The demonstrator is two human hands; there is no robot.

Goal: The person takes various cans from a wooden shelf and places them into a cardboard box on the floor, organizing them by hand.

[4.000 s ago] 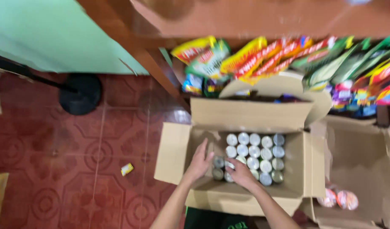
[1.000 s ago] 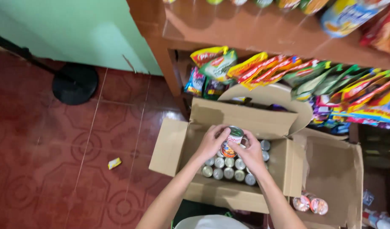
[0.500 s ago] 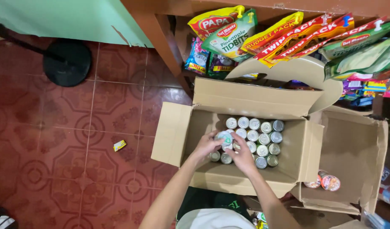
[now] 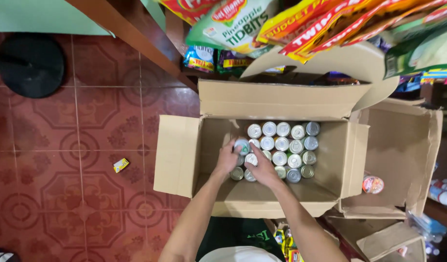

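Head view | left hand (image 4: 228, 159) grips a tin can (image 4: 242, 145), right hand (image 4: 263, 170) grasps another can (image 4: 251, 159) | both inside cardboard box (image 4: 177, 155), at left edge of packed cans (image 4: 289, 145) | bare box floor toward left wall.

Bare forearms, no sleeves; green shirt below.

Both hands down inside the open cardboard box (image 4: 177, 155). Bare box floor just below the left hand (image 4: 228, 160) and right hand (image 4: 263, 167), open to a pass. Packed cans (image 4: 281, 143) blocking just right of and beyond the hands. Box walls close on the left; raised flap (image 4: 281, 99) and hanging snack packets (image 4: 301, 24) crowding above. Second open box (image 4: 408, 150) well right.
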